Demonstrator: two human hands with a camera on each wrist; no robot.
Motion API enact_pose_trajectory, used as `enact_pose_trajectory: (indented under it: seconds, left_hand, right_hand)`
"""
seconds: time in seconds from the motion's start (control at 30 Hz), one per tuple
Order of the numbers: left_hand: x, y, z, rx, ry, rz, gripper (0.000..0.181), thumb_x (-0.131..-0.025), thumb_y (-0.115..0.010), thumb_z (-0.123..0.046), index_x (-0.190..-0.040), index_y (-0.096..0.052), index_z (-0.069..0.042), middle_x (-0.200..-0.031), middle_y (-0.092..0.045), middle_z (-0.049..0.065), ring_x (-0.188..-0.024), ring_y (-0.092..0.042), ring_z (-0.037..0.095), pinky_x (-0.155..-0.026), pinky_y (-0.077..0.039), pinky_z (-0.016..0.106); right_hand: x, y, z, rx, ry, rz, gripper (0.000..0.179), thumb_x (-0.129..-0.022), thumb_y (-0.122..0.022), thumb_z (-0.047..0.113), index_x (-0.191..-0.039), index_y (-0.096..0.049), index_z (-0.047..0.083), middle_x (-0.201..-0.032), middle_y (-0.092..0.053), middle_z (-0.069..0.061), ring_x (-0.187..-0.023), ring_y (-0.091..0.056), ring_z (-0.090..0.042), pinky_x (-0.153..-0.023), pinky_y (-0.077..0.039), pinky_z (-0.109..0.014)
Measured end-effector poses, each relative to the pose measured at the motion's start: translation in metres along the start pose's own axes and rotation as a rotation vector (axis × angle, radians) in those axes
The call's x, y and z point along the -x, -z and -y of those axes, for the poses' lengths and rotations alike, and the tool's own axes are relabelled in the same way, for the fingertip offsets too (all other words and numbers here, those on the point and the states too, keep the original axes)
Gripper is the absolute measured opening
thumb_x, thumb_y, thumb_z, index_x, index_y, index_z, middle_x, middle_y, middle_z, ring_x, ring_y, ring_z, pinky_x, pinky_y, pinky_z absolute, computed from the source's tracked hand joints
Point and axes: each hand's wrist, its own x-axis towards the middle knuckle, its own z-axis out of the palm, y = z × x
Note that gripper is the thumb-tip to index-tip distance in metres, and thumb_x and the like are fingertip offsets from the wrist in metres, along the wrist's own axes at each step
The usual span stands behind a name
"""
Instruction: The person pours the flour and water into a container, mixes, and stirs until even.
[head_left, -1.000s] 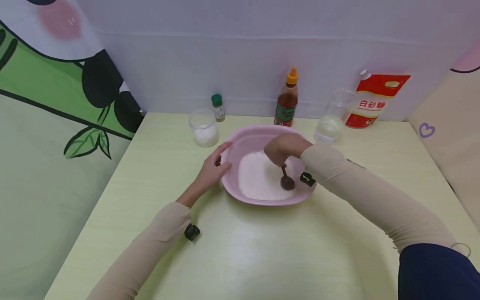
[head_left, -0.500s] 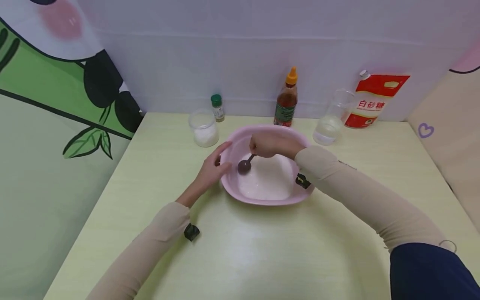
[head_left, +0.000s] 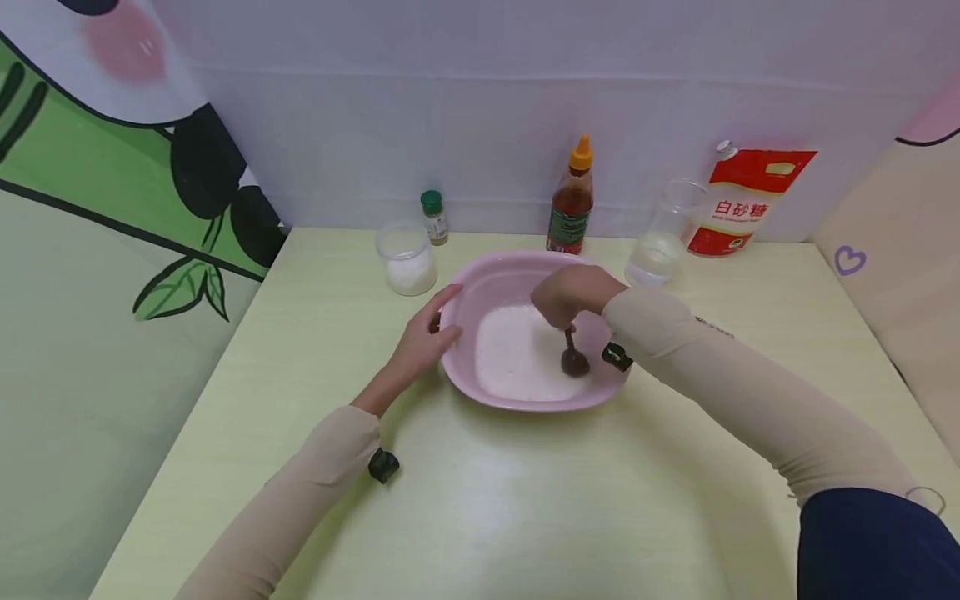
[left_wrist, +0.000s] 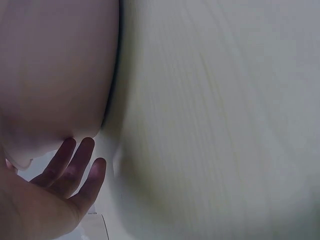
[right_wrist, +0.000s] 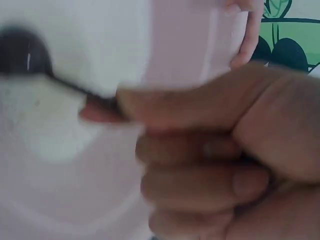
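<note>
A pink plastic basin (head_left: pixel 462 367) holds a white, milky liquid (head_left: pixel 510 354). My right hand (head_left: pixel 570 296) is inside it, fingers curled round the handle of a dark brown spoon (head_left: pixel 575 363). In the right wrist view the spoon's rounded bowl (right_wrist: pixel 22 52) is blurred, with the thumb along the handle. My left hand (head_left: pixel 420 342) holds the basin's left rim, thumb and index finger over the edge. The left wrist view shows three other fingers (left_wrist: pixel 85 175) against the basin's outer wall.
Behind the basin stand a clear glass (head_left: pixel 408 267) with white contents, a small green-capped jar (head_left: pixel 434 218), an orange-capped sauce bottle (head_left: pixel 570 208), a tall clear glass (head_left: pixel 660 242) with clear liquid, and a red-and-white sugar pouch (head_left: pixel 742 208). A cloth backdrop (head_left: pixel 375 150) rises behind the table (head_left: pixel 510 500).
My right hand swept the spoon to the basin's left side half a second ago, and is now back at the right with it. The left hand stays at the rim.
</note>
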Motion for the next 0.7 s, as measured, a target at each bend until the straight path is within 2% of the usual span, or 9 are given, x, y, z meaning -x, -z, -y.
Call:
enact_pose_trajectory:
  seconds: [0.07, 0.1, 0.2, 0.3, 0.4, 0.47, 0.6, 0.7]
  left_hand:
    - [0.000, 0.000, -0.001, -0.001, 0.004, 0.000, 0.070, -0.090, -0.057, -0.009, -0.155, -0.038, -0.027, -0.138, -0.056, 0.026, -0.112, -0.062, 0.034, -0.078, -0.061, 0.033]
    - [0.000, 0.000, -0.002, 0.000, 0.005, -0.001, 0.070, -0.090, -0.057, -0.009, -0.155, -0.038, -0.027, -0.137, -0.056, 0.026, -0.111, -0.062, 0.034, -0.078, -0.061, 0.033]
    - [0.000, 0.000, -0.002, 0.009, 0.003, -0.006, 0.070, -0.090, -0.058, -0.008, -0.155, -0.038, -0.026, -0.138, -0.056, 0.026, -0.113, -0.062, 0.035, -0.080, -0.061, 0.034]
    - [0.001, 0.000, -0.002, 0.018, -0.006, -0.008, 0.070, -0.090, -0.058, -0.007, -0.155, -0.038, -0.025, -0.142, -0.053, 0.026, -0.118, -0.061, 0.037, -0.085, -0.061, 0.038]
    - [0.001, 0.000, -0.003, 0.015, -0.011, -0.005, 0.071, -0.089, -0.057, -0.007, -0.155, -0.038, -0.025, -0.147, -0.050, 0.024, -0.121, -0.060, 0.039, -0.088, -0.061, 0.041]
    - [0.001, 0.000, -0.003, 0.013, -0.012, -0.007, 0.071, -0.089, -0.058, -0.007, -0.155, -0.038, -0.025, -0.148, -0.049, 0.024, -0.122, -0.059, 0.039, -0.088, -0.060, 0.041]
    - [0.003, 0.000, -0.003, 0.004, -0.012, -0.008, 0.071, -0.089, -0.057, -0.007, -0.155, -0.038, -0.023, -0.147, -0.049, 0.024, -0.120, -0.060, 0.038, -0.087, -0.061, 0.039]
    - [0.002, 0.000, -0.003, -0.005, -0.011, -0.002, 0.069, -0.090, -0.057, -0.008, -0.155, -0.038, -0.023, -0.148, -0.049, 0.023, -0.118, -0.060, 0.036, -0.087, -0.060, 0.037]
  right_hand:
    - [-0.004, 0.001, 0.001, -0.087, 0.141, 0.073, 0.020, -0.091, -0.055, 0.005, -0.080, -0.072, 0.004, -0.063, -0.049, 0.004, -0.053, -0.037, -0.008, -0.049, -0.029, -0.021]
    - [-0.008, 0.001, 0.002, -0.141, 0.210, 0.079, 0.022, -0.092, -0.054, 0.005, -0.082, -0.073, 0.003, -0.061, -0.048, 0.005, -0.051, -0.035, -0.006, -0.048, -0.027, -0.020]
    - [-0.018, 0.000, 0.004, -0.287, 0.341, -0.015, 0.023, -0.094, -0.052, 0.005, -0.083, -0.072, 0.001, -0.061, -0.047, 0.007, -0.051, -0.035, -0.004, -0.048, -0.027, -0.018]
    - [-0.026, 0.000, 0.008, -0.312, 0.370, -0.140, 0.023, -0.094, -0.052, 0.006, -0.082, -0.071, 0.003, -0.063, -0.048, 0.008, -0.057, -0.039, -0.005, -0.053, -0.030, -0.017]
    - [-0.028, 0.003, 0.011, -0.296, 0.304, -0.190, 0.023, -0.094, -0.052, 0.006, -0.079, -0.069, 0.006, -0.065, -0.047, 0.008, -0.062, -0.040, -0.007, -0.056, -0.031, -0.019]
    - [-0.028, 0.005, 0.010, -0.270, 0.226, -0.202, 0.023, -0.095, -0.050, 0.007, -0.080, -0.068, 0.007, -0.066, -0.046, 0.005, -0.062, -0.041, -0.010, -0.057, -0.031, -0.021]
    - [-0.024, 0.003, 0.002, -0.200, 0.017, -0.301, 0.019, -0.098, -0.049, 0.012, -0.089, -0.065, 0.008, -0.077, -0.054, -0.002, -0.072, -0.050, -0.017, -0.062, -0.040, -0.027]
    - [-0.016, -0.001, -0.007, -0.163, -0.155, -0.366, 0.013, -0.097, -0.050, 0.015, -0.093, -0.062, 0.010, -0.092, -0.062, -0.007, -0.084, -0.056, -0.023, -0.067, -0.047, -0.035]
